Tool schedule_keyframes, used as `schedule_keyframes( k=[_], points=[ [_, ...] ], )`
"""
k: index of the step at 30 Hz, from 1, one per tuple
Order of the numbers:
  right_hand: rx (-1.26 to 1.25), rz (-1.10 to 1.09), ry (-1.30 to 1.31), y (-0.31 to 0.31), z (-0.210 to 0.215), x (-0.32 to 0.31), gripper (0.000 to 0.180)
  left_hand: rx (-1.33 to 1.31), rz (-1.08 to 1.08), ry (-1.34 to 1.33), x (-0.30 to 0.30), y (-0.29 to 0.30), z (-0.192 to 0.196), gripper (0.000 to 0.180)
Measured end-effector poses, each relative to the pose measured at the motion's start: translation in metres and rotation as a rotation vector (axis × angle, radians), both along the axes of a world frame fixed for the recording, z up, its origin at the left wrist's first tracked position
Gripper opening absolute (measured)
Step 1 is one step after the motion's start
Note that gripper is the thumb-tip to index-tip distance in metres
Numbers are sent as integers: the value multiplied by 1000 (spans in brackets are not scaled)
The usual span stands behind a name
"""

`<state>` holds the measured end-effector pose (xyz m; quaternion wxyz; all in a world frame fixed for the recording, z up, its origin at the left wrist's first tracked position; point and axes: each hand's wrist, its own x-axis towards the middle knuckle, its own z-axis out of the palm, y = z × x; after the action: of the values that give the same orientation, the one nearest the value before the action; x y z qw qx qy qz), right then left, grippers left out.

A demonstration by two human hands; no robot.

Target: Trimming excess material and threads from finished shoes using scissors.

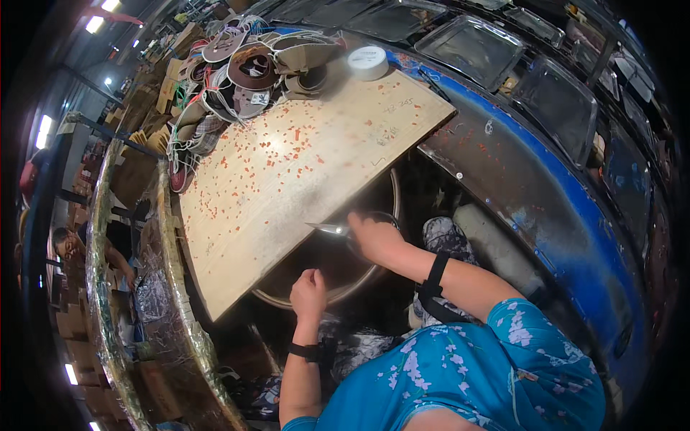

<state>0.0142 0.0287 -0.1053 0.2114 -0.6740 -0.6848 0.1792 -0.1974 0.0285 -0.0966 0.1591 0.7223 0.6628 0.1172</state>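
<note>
My right hand (375,237) grips scissors (329,229) whose metal blades point left, at the near edge of a wooden board (302,154). My left hand (308,291) is curled into a loose fist below the board's edge, over a round metal basin (345,276); I cannot see anything in it. The board is strewn with many small orange-red scraps. A black strap sits on each of my forearms.
A heap of brown shoe uppers with white laces (244,72) lies at the board's far left. A white tape roll (367,62) sits at its far edge. Metal trays (471,47) line a blue conveyor frame (546,194). Another person (72,248) sits at left.
</note>
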Motion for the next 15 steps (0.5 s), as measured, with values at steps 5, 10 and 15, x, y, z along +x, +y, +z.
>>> schedule_keyframes(
  k=[5, 10, 15],
  points=[
    [26, -8, 9, -2, 1, 0, 48, -6, 3, 2, 1, -1, 5, 29],
    [45, 0, -23, 1, -2, -3, 48, 15, -4, -4, -2, 0, 1, 29],
    [63, -3, -44, 2, -4, -3, 50, 19, -7, -14, -3, 2, -2, 28]
  ],
)
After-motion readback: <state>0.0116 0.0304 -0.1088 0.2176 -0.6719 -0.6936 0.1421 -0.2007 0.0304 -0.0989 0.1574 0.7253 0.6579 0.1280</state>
